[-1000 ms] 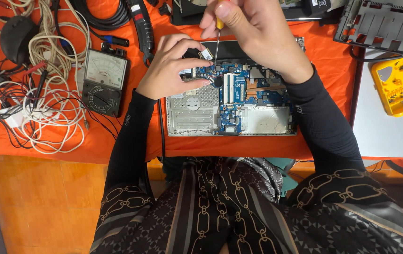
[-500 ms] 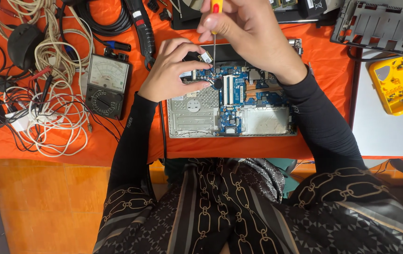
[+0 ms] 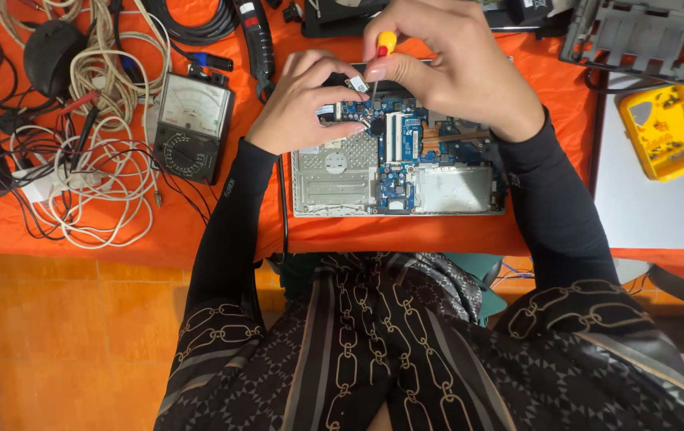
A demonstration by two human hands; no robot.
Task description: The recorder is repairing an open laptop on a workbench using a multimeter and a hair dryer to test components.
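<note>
Seen from the head camera, both arms reach forward in tight black sleeves and meet over the top edge of an opened laptop (image 3: 398, 172) lying on the orange-covered tabletop (image 3: 549, 88).

The right hand (image 3: 454, 68) arches above the laptop, wrist raised, fingers curled down. It is closed on the yellow-and-red handle of a thin screwdriver (image 3: 386, 44), pinched between thumb and fingertips; the slim metal shaft runs down toward the board near the left fingertips.

The left hand (image 3: 302, 100) lies lower, knuckles up, fingers bent and drawn together at the laptop's upper left part. Its fingertips pinch a small flat silvery part (image 3: 358, 83) just beside the screwdriver's shaft; the hand is closed on that part, touching the board's edge.

The laptop is a shallow silver tray with its cover off: a blue circuit board in the middle, copper-coloured pipes at the upper right, a perforated grey plate at the left, a smooth metal panel at the lower right.

To the left, a black analogue meter (image 3: 193, 120) with a pale dial sits by a tangle of white and black cables (image 3: 79, 183). At the far right lies a yellow plastic tray (image 3: 665, 132) on a grey sheet.
</note>
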